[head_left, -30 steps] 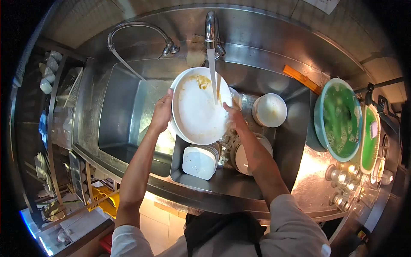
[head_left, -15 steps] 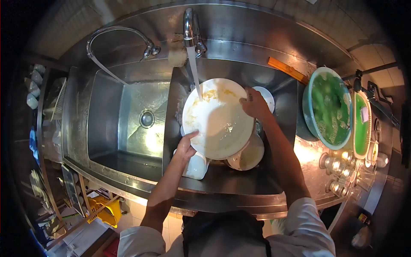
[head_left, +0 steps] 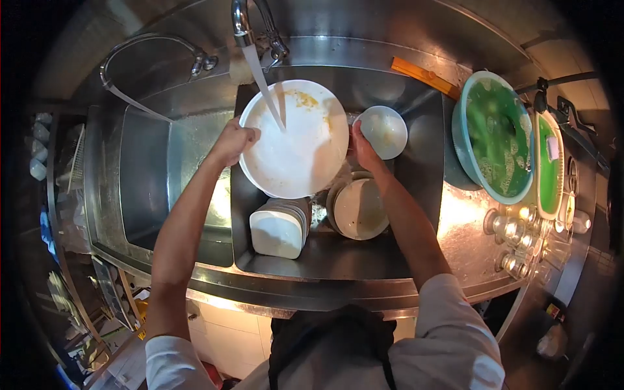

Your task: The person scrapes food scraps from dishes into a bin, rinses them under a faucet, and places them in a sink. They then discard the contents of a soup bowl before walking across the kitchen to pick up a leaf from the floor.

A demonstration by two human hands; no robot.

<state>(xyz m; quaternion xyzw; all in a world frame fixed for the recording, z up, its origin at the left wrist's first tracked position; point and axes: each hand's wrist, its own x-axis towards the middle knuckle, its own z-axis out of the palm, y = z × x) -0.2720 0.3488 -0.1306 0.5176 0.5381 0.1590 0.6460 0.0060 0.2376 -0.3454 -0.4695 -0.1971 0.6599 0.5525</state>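
Observation:
A large round white plate [head_left: 296,153] with yellow-brown food residue near its far edge is held up over the right sink basin. Water from the tap [head_left: 242,26] runs onto it. My left hand [head_left: 235,143] grips the left rim, thumb on top and fingers hidden beneath. At the right rim, my right hand [head_left: 366,148] closes on the edge, its fingers partly hidden. Just beside that hand lies a small white bowl [head_left: 385,133]. Below the plate are a stack of squarish white dishes [head_left: 276,234] and some round dishes [head_left: 361,209].
The left basin [head_left: 149,188] has a second, curved tap [head_left: 149,39] above it. On the right counter stand a blue tub [head_left: 461,140] of green soapy water, a narrow tray of green liquid [head_left: 549,179] and several glasses [head_left: 513,244]. An orange bar [head_left: 426,77] lies behind the basin.
The plate has moved left and away from me and turned somewhat clockwise. My left hand has shifted up to the left rim, and my right hand lower along the right rim. The dishes below are more exposed.

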